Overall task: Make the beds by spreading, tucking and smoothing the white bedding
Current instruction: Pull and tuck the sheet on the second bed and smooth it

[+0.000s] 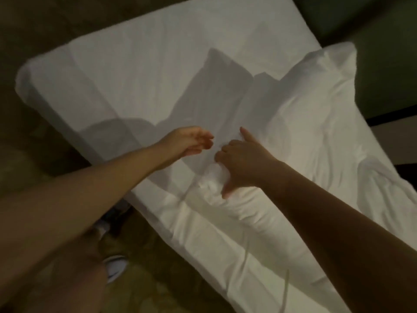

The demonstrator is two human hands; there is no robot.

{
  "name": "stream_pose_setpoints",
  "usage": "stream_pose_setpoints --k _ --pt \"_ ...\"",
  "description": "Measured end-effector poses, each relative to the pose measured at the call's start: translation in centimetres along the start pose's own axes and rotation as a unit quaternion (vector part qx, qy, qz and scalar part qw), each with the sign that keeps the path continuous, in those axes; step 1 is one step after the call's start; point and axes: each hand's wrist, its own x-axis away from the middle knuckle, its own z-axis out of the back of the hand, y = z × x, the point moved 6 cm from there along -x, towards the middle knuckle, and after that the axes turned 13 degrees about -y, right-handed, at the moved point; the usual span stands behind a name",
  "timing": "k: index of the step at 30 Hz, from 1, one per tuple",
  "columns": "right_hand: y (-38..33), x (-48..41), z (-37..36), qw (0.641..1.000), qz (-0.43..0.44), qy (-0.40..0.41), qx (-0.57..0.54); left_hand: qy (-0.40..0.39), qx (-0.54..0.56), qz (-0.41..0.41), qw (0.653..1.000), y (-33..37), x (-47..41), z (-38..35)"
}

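Observation:
A white fitted sheet lies flat over the mattress, which runs from upper right to lower left. A white duvet is bunched along the near side, and its folded edge runs up the middle of the bed. A white pillow lies on the right. My left hand hovers just above the sheet beside the duvet edge, fingers loosely curled and holding nothing. My right hand is on the duvet edge. Its index finger and thumb are stretched out, and its other fingers curl into the fabric.
Brown patterned carpet surrounds the bed on the left and below. My white shoe stands on the carpet by the bed's near side. A dark green headboard or wall lies at the upper right.

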Motion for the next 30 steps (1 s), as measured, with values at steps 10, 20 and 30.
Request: stream_pose_setpoints --k 10,20,30 --pt "3.4 3.0 -0.3 0.962 0.128 0.239 -0.034 -0.097 -0.055 0.171 0.979 -4.9 -0.7 -7.9" --pt "4.0 -2.3 0.8 0.989 0.063 0.107 -0.085 -0.104 -0.110 0.234 0.960 -9.1 1.7 -2.9" --pt "15.2 -4.3 0.6 0.995 -0.081 0.003 -0.058 -0.122 0.056 0.127 0.983 -1.8 -3.0 -7.5"
